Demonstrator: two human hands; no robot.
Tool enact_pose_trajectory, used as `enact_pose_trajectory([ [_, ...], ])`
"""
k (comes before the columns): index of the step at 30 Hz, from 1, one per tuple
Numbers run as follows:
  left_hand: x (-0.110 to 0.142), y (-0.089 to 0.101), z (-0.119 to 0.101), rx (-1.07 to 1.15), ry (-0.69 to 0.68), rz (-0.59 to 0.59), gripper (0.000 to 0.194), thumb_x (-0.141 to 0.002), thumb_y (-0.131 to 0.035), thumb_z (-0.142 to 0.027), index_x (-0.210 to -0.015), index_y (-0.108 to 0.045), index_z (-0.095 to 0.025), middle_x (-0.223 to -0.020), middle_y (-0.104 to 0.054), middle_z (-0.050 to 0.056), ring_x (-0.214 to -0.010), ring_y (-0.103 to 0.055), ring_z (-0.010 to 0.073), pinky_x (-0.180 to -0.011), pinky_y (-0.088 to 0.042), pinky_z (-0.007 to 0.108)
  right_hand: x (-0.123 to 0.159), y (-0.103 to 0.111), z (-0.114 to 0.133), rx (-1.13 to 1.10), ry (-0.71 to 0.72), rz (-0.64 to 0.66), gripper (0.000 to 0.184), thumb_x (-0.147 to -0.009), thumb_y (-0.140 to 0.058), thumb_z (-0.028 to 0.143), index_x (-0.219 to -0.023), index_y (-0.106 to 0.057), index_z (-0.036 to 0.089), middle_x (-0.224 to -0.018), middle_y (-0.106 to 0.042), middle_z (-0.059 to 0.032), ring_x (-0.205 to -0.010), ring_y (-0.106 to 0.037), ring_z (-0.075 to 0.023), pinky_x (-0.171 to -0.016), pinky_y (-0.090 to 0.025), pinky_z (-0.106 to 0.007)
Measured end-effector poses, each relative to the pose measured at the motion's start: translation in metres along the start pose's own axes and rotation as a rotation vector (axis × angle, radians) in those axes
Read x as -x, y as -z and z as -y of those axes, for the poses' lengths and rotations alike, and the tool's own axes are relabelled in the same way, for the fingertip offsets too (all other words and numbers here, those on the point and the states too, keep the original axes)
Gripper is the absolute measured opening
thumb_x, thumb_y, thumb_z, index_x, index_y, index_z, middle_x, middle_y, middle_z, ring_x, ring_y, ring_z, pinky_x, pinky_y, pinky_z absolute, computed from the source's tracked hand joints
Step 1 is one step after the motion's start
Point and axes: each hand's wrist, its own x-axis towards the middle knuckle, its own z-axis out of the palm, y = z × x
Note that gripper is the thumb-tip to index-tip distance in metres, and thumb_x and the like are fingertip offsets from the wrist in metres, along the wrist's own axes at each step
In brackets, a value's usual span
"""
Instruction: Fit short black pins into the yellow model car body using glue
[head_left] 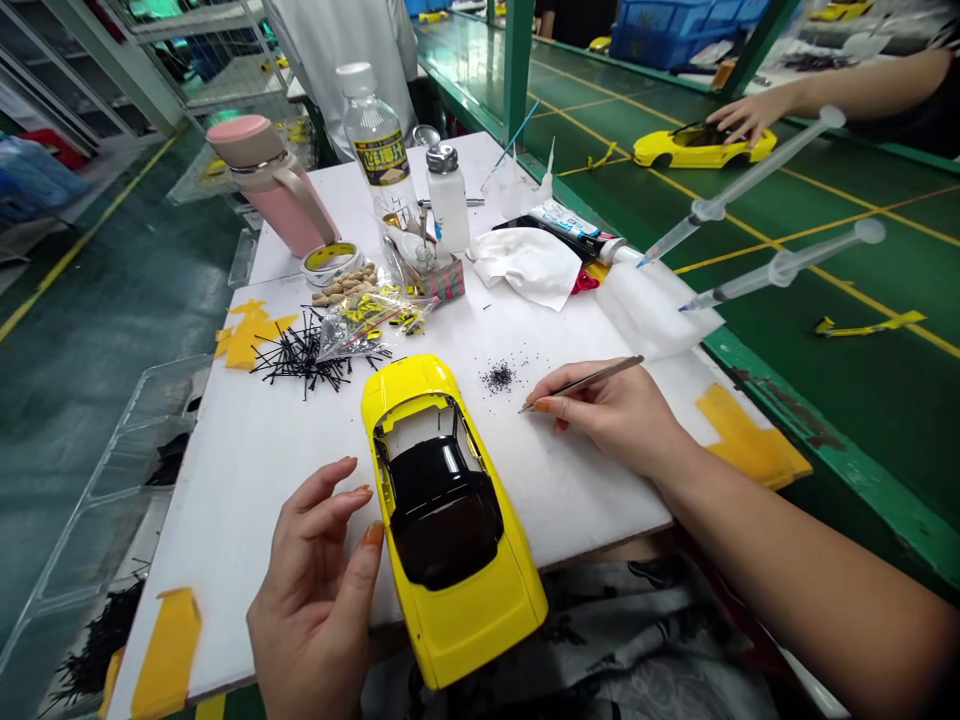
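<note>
A yellow model car body point(480, 625) with a black roof lies in front of me, its rear end over the table's near edge. My left hand point(322, 590) is beside it on the left, fingers apart, the thumb at the car's side; it grips nothing. In my right hand point(607, 410) are slim metal tweezers point(592, 377), held like a pen. Their tip points down close to a small scatter of tiny black pieces point(499, 377) on the white table. Whether the tips hold a piece is too small to tell.
Behind the car lie black thin sticks point(304, 355), a plastic bag of yellow parts point(375, 315), a pink flask point(274, 185), bottles point(448, 200) and a white cloth point(529, 262). Two syringes point(780, 270) stand out at right. Across the green belt, another person's hand point(750, 115) touches a yellow car point(675, 150).
</note>
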Motion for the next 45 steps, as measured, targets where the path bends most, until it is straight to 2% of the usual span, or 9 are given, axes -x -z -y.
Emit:
enact_pose_trajectory([
  [7,-0.001,0.000,-0.001,0.017,-0.001,0.003,0.017,-0.094,-0.072,-0.022,-0.111,-0.071,-0.026,-0.148,-0.058,0.005,-0.143,-0.053,0.0237,-0.116,-0.050,0.030,0.000,0.001,0.001,-0.032,-0.010,-0.014,0.017,-0.076,-0.078,0.032,-0.079,-0.082,0.015,-0.076,-0.078,-0.0090,-0.055,-0.065,-0.0174,-0.052,-0.052,-0.029],
  [10,-0.001,-0.001,0.000,0.034,-0.007,0.008,0.018,-0.095,-0.072,-0.021,-0.112,-0.071,-0.026,-0.148,-0.058,0.005,-0.141,-0.054,0.0232,-0.118,-0.049,0.033,0.000,0.002,0.006,-0.128,-0.023,0.005,0.015,-0.074,-0.082,0.030,-0.078,-0.081,0.015,-0.076,-0.079,-0.0085,-0.053,-0.066,-0.0154,-0.050,-0.054,-0.025],
  [13,-0.002,-0.001,0.003,0.035,-0.016,0.002,0.018,-0.095,-0.072,-0.023,-0.112,-0.071,-0.025,-0.148,-0.058,0.006,-0.137,-0.057,0.0230,-0.116,-0.051,0.033,-0.002,0.004,0.013,-0.268,-0.095,0.132,0.021,-0.069,-0.089,0.032,-0.076,-0.080,0.015,-0.076,-0.079,-0.0090,-0.056,-0.068,-0.0155,-0.049,-0.056,-0.023],
  [17,-0.004,-0.002,0.006,0.038,-0.039,-0.004,0.018,-0.095,-0.073,-0.024,-0.113,-0.072,-0.025,-0.147,-0.059,0.005,-0.135,-0.058,0.0209,-0.112,-0.052,0.027,-0.010,0.003,0.022,-0.355,-0.204,0.345,0.031,-0.065,-0.095,0.036,-0.078,-0.079,0.013,-0.077,-0.079,-0.0109,-0.068,-0.075,-0.0196,-0.050,-0.056,-0.020],
  [20,-0.004,-0.002,0.006,0.053,-0.040,-0.008,0.019,-0.094,-0.074,-0.024,-0.112,-0.072,-0.025,-0.147,-0.059,0.005,-0.134,-0.059,0.0201,-0.110,-0.051,0.025,-0.016,-0.001,0.025,-0.349,-0.230,0.408,0.029,-0.064,-0.094,0.032,-0.077,-0.078,0.012,-0.078,-0.079,-0.0122,-0.074,-0.077,-0.0224,-0.048,-0.055,-0.019],
  [24,-0.004,-0.001,0.007,0.047,-0.036,-0.010,0.018,-0.094,-0.074,-0.025,-0.112,-0.072,-0.025,-0.148,-0.059,0.006,-0.133,-0.060,0.0201,-0.109,-0.051,0.025,-0.021,-0.005,0.031,-0.292,-0.229,0.476,0.017,-0.066,-0.086,0.024,-0.075,-0.077,0.012,-0.074,-0.078,-0.0114,-0.073,-0.077,-0.0221,-0.047,-0.055,-0.018],
  [33,-0.004,-0.003,0.006,0.059,-0.038,-0.016,0.018,-0.094,-0.075,-0.026,-0.112,-0.073,-0.026,-0.147,-0.059,0.006,-0.133,-0.060,0.0214,-0.113,-0.051,0.030,-0.025,-0.007,0.045,-0.246,-0.241,0.550,0.008,-0.068,-0.080,0.017,-0.074,-0.077,0.013,-0.071,-0.077,-0.0085,-0.069,-0.074,-0.0194,-0.048,-0.056,-0.019],
  [38,-0.004,-0.003,0.006,0.067,-0.045,-0.009,0.019,-0.094,-0.074,-0.025,-0.112,-0.073,-0.026,-0.146,-0.059,0.006,-0.133,-0.060,0.0225,-0.114,-0.052,0.033,-0.027,-0.008,0.047,-0.237,-0.236,0.559,0.006,-0.068,-0.079,0.016,-0.073,-0.078,0.013,-0.071,-0.076,-0.0074,-0.064,-0.072,-0.0172,-0.047,-0.056,-0.020],
  [45,-0.005,-0.003,0.004,0.023,-0.043,-0.016,0.018,-0.093,-0.074,-0.025,-0.111,-0.073,-0.026,-0.144,-0.061,0.006,-0.131,-0.061,0.0228,-0.113,-0.053,0.034,-0.030,-0.012,0.042,-0.243,-0.232,0.565,0.006,-0.068,-0.081,0.018,-0.071,-0.077,0.015,-0.070,-0.076,-0.0073,-0.067,-0.074,-0.0184,-0.046,-0.054,-0.019],
])
